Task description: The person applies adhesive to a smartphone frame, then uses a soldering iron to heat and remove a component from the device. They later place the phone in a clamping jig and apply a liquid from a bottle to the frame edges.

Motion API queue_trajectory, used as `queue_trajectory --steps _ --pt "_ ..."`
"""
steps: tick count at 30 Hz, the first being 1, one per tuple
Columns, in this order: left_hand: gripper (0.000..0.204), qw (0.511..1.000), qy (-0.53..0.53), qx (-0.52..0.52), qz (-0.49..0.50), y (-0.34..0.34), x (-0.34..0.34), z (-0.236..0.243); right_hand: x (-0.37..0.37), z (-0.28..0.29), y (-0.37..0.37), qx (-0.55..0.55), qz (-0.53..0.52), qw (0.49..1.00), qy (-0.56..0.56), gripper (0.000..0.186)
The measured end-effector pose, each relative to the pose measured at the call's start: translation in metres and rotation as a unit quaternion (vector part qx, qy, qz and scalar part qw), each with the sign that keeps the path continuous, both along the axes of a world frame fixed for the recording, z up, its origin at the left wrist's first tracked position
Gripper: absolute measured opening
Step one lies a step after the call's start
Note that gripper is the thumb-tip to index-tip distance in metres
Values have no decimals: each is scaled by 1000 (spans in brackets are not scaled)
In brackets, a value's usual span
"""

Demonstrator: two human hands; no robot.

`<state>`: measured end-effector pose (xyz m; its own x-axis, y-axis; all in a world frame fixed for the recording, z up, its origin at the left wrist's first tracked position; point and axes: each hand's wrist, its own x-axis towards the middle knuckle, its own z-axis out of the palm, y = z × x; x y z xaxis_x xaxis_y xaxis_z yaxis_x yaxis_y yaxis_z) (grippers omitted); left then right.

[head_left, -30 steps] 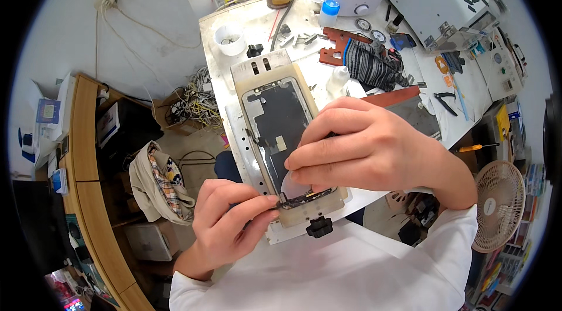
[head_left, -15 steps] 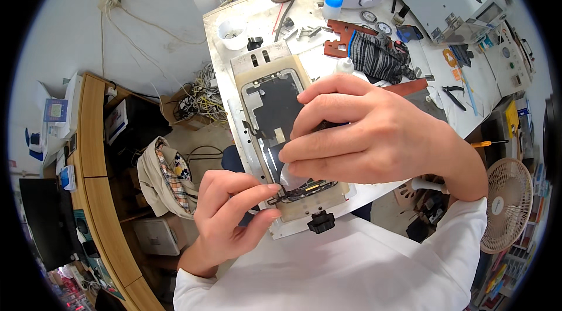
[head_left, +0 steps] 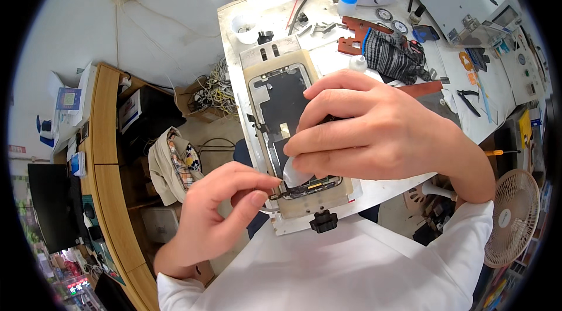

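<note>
A phone with its inside exposed lies in a metal clamp holder on the white bench. My right hand is over the phone's right side, fingers curled and closed round a whitish translucent piece. That piece reaches down to the lower part of the phone; its kind is not clear. Something dark shows between the fingers, mostly hidden. At the phone's lower left corner is my left hand, index fingertip against the edge, thumb a little apart from it. No held thing shows between them.
Behind the right hand lie a striped grey glove, a small white bottle and a blue-capped bottle. Pliers lie to the right. A white cup stands at the far left of the bench. A fan is low right.
The view has shifted, so the bench sits further right. My left thumb has moved away from the phone's corner and the index finger; my right hand stays over the phone with the whitish piece.
</note>
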<state>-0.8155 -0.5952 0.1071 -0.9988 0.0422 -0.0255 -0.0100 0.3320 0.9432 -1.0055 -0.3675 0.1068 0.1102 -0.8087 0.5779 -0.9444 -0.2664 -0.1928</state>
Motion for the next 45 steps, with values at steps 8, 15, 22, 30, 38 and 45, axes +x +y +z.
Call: queue_trajectory --steps 8,15,22,30,38,45 --pt "18 996 -77 -40 0 -1 -10 26 0 -6 -2 -37 7 999 -7 18" --pt "12 990 -96 -105 4 0 -17 32 0 -3 -1 -36 14 999 -6 18" --pt "8 984 -99 -148 -23 5 -20 38 1 -8 -3 -63 13 998 0 18" --pt "11 984 -119 -135 -16 3 -24 38 0 0 -1 -30 8 999 25 19" --pt "12 972 -172 -152 -43 7 -37 54 1 8 9 -24 -17 999 40 22" --pt "9 976 -144 -151 -62 3 -37 47 12 14 20 8 -30 998 46 29"
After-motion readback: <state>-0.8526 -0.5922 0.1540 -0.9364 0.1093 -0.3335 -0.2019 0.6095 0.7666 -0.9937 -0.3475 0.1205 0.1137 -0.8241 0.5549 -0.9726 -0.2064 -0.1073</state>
